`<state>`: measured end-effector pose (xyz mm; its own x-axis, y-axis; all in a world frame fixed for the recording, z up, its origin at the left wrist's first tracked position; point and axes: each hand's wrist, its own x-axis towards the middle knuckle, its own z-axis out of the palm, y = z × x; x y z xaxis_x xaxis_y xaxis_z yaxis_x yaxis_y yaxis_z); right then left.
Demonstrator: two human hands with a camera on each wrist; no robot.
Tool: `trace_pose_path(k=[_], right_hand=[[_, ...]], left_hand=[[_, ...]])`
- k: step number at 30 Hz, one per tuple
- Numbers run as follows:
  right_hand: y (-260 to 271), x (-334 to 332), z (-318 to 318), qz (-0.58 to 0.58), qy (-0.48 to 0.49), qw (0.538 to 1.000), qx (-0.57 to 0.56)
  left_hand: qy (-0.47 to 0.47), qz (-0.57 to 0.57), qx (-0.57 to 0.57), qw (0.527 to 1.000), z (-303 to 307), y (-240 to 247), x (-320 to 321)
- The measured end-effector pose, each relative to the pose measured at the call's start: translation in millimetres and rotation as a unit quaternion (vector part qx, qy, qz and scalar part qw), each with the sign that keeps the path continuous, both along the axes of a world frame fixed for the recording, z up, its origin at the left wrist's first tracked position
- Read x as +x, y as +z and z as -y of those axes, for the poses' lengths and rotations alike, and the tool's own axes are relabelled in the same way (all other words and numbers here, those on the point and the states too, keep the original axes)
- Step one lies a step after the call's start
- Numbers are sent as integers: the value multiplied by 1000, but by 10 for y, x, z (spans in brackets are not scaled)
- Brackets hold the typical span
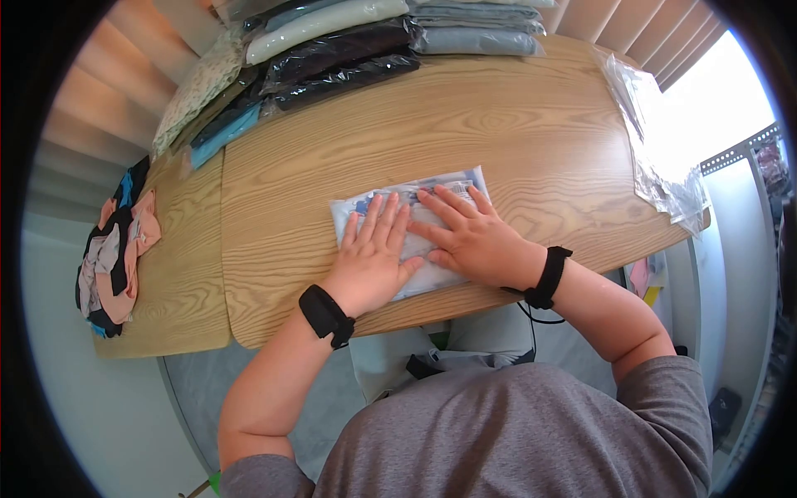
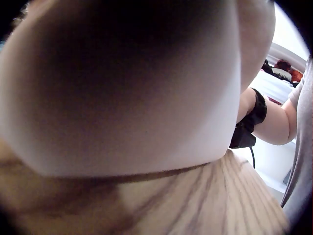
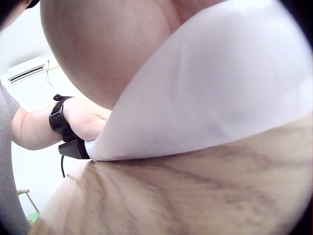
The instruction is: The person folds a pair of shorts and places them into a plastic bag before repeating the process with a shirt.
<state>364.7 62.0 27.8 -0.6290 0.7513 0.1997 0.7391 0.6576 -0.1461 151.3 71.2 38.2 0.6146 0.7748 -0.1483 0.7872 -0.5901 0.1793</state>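
Note:
A flat plastic packet (image 1: 419, 285) with folded white-and-blue fabric inside lies on the wooden table in front of the person. My left hand (image 1: 374, 261) rests palm down on its left half, fingers stretched toward the far edge. On the right half my right hand (image 1: 484, 241) presses flat, fingers spread and pointing up and left. The two thumbs nearly meet at the middle of the packet. A label with a barcode shows partly by the right fingertips. In the right wrist view the packet's white side (image 3: 220, 93) fills much of the frame, its lower edge against the table.
Bagged folded clothes (image 1: 340, 50) are stacked at the table's back. Clear plastic bags (image 1: 656, 141) lie at the right edge. A loose heap of pink, black and blue clothing (image 1: 116, 257) sits at the far left. A seam divides the wooden table (image 1: 282, 191).

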Motion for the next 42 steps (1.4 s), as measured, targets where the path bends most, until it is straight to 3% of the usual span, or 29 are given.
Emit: trace_pose_path(k=[14, 16, 18, 19, 20, 21, 22, 23, 24, 25, 27, 28, 31, 33, 35, 37, 38, 39, 40, 41, 42], right_hand=[[-105, 20, -41, 17, 12, 1000, 13], [-46, 17, -47, 25, 18, 999, 15], [77, 47, -115, 23, 24, 993, -110], [34, 110, -184, -70, 38, 989, -126], [115, 185, -150, -72, 45, 989, -118], [256, 268, -84, -129, 20, 988, -85], [369, 329, 4, -185, -5, 981, -56], [456, 359, 125, -187, -2, 981, -58], [525, 378, 283, -240, -74, 959, -129], [539, 389, 420, -289, -145, 925, -198], [345, 400, 549, -335, -150, 910, -195], [279, 384, 596, -381, -156, 892, -188], [166, 332, 667, -451, -162, 861, -169], [153, 332, 704, -478, -159, 850, -152], [163, 327, 746, -441, -187, 875, -67], [174, 320, 797, -436, -195, 877, -59], [177, 324, 824, -430, -202, 878, -51], [170, 353, 851, -430, -203, 878, -50], [151, 406, 884, -430, -185, 872, -142], [126, 461, 911, -427, -165, 858, -233], [66, 525, 938, -427, -166, 858, -232]], left_hand=[[1, -29, 7, 1000, -56, -39, -7], [-2, -43, -33, 999, -84, 7, -6], [9, -38, -25, 999, -144, 77, -67], [2, 102, -121, 987, -287, 98, -179], [-8, 238, -210, 948, -369, 141, -271], [19, 359, -121, 925, -250, 325, -317], [23, 357, -118, 926, -116, 451, -419], [89, 417, -81, 901, 25, 541, -556], [154, 471, -46, 867, 170, 563, -646], [157, 469, -48, 868, 320, 499, -679], [269, 533, -139, 790, 540, 309, -717], [269, 533, -138, 790, 593, 229, -704], [261, 614, -160, 727, 700, 118, -575], [246, 624, -156, 725, 755, 155, -531], [231, 633, -153, 723, 801, 132, -520], [253, 549, -87, 792, 823, 90, -550], [251, 550, -87, 792, 849, 95, -561], [189, 533, -44, 824, 888, 149, -555], [126, 512, 0, 850, 930, 173, -554], [125, 513, 0, 849, 972, 152, -563], [104, 510, -22, 853, 1016, 118, -578]])
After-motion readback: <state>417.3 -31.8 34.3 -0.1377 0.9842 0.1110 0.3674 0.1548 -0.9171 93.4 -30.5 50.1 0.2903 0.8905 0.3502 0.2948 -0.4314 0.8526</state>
